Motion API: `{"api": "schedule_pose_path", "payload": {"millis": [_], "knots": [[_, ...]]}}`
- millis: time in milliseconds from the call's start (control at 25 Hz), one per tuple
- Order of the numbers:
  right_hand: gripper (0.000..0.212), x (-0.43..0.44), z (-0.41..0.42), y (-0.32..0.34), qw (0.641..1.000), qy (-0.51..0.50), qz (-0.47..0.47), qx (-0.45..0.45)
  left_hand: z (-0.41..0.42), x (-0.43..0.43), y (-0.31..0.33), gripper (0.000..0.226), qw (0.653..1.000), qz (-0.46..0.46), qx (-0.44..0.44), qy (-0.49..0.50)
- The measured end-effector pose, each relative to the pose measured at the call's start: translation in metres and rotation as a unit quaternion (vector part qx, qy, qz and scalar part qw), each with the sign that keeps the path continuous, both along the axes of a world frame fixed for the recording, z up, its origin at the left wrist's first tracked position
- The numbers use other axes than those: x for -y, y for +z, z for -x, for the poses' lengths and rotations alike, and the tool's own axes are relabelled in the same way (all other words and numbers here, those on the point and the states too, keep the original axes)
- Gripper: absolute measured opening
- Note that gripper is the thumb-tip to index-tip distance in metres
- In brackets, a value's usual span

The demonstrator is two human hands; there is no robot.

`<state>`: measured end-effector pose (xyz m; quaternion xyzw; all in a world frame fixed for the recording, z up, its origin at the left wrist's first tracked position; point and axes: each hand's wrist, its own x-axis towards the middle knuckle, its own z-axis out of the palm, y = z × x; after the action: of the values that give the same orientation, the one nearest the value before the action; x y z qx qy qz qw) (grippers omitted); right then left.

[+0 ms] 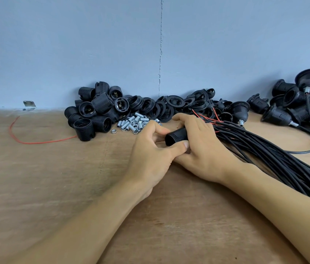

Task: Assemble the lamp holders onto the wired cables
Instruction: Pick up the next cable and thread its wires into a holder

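Black ribbed plastic lamp holder (176, 137), left hand (150, 155) pinching its end, right hand (203, 149) curled around its body, black cable bundle (264, 155) just beside

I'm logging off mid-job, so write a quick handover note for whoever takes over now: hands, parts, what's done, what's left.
Hands: left hand and right hand both grip one black lamp holder over the table.
Parts: cable bundle lies beside the right hand; loose holders, rings and metal tubes are piled at the back.
Done: several wired holders at far right.
Left: many cables and holders unassembled.
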<state>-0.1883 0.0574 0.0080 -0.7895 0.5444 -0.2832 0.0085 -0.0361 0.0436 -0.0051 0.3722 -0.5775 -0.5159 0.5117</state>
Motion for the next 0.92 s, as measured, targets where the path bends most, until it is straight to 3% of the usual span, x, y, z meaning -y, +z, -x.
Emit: {"api": "schedule_pose_path", "payload": {"millis": [160, 280, 400, 560, 760, 920], "knots": [[0.083, 0.000, 0.000, 0.000, 0.999, 0.033, 0.022, -0.028, -0.007, 0.008, 0.011, 0.030, 0.983, -0.138, -0.084, -0.090], [0.102, 0.001, -0.003, -0.003, 0.998, 0.052, 0.004, -0.019, -0.009, 0.011, 0.011, 0.023, 0.977, -0.169, -0.079, -0.099], [0.112, 0.004, -0.001, -0.004, 0.999, 0.051, -0.013, 0.003, -0.006, 0.013, 0.005, 0.037, 0.987, -0.131, -0.050, -0.084], [0.122, 0.004, -0.002, -0.001, 0.999, 0.027, -0.010, 0.018, -0.010, 0.013, 0.005, 0.030, 0.995, -0.068, -0.014, -0.078], [0.113, -0.002, -0.005, 0.006, 0.995, -0.069, 0.069, -0.009, -0.014, 0.012, 0.007, 0.034, 0.999, -0.003, 0.044, -0.013], [0.108, -0.003, -0.010, 0.005, 0.997, -0.063, -0.045, 0.018, -0.013, 0.008, 0.006, 0.035, 0.989, 0.086, 0.116, 0.033]]}}
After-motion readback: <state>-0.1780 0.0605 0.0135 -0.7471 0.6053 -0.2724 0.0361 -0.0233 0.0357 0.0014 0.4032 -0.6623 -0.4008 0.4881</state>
